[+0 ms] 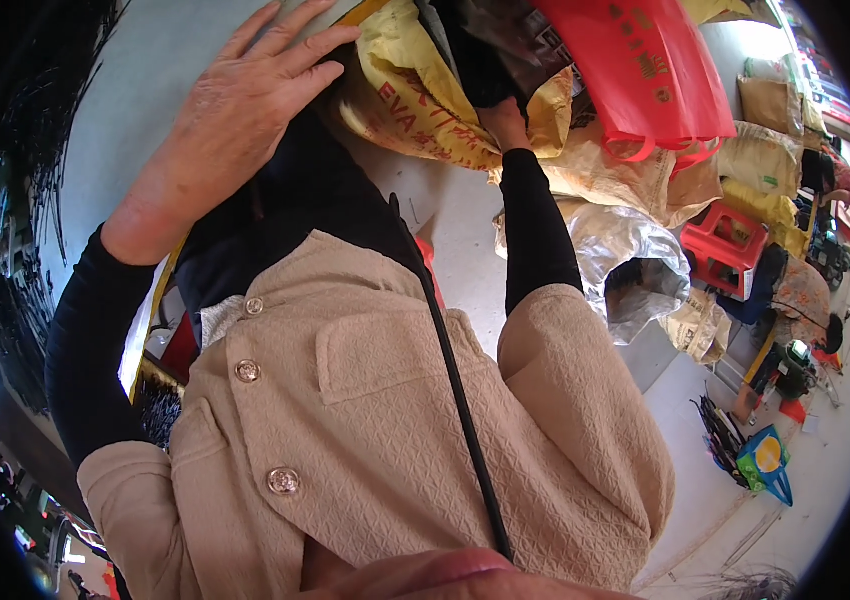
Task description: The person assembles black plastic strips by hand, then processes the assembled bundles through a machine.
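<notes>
Over the grey surface (145, 120): the left hand (255, 105) is at the far left, back upward, its fingers loosely spread and gripping nothing, the fingertips just beside the yellow sack.
Yellow sack (400, 95): on the far side, between the two hands, crumpled, with red print on its side.
Right hand (507, 124): at the near edge of the sack, its wrist and back in sight; the fingers are hidden, so I cannot tell whether they pinch anything.
Dark material (472, 60): beyond the right hand, apparently inside the sack, though the shade there makes it hard to judge.
Red bag (645, 70): far right, its two handles hanging toward the near side, over a brown paper sack (595, 175).
Silvery bag (630, 235): right, nearer than the red bag, its mouth open.
Red stool (730, 245): just right of the silvery bag.
Floor (665, 400): right; a blue-and-yellow object (767, 460) lies on it near a bundle of dark items (721, 440).
Black strands (20, 200): scattered along the left.
Clothing: a beige jacket (375, 400) with black sleeves (535, 225) beneath.
</notes>
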Demonstrator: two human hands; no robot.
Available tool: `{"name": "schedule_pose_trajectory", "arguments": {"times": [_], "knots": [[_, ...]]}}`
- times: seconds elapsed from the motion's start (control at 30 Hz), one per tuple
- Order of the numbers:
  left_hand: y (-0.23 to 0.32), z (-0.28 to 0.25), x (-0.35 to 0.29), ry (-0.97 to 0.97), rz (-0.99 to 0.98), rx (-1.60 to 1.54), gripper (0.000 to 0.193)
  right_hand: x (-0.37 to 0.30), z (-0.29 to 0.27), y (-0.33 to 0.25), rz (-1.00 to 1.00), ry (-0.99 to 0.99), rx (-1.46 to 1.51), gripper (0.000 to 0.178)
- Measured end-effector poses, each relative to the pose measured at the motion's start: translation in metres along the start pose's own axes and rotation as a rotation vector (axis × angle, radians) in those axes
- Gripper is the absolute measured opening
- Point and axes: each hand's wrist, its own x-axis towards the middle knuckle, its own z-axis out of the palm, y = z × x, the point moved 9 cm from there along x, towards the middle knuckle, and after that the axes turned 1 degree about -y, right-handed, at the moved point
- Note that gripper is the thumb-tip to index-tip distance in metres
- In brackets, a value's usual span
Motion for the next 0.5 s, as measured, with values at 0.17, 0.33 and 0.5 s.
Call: {"name": "schedule_pose_trajectory", "arguments": {"times": [0.17,0.33,0.5], "knots": [[-0.002,0.001,0.004,-0.007,0.002,0.001,0.036,0.014,0.016,0.012,0.013,-0.038,0.06,0.086],[0.0,0.003,0.005,0.008,0.015,0.016,0.037,0.02,0.036,0.022,0.074,-0.13,0.32,0.077],[-0.002,0.003,0.004,-0.005,-0.004,-0.009,0.038,-0.027,0.008,-0.047,-0.076,0.035,-0.032,0.057]]}}
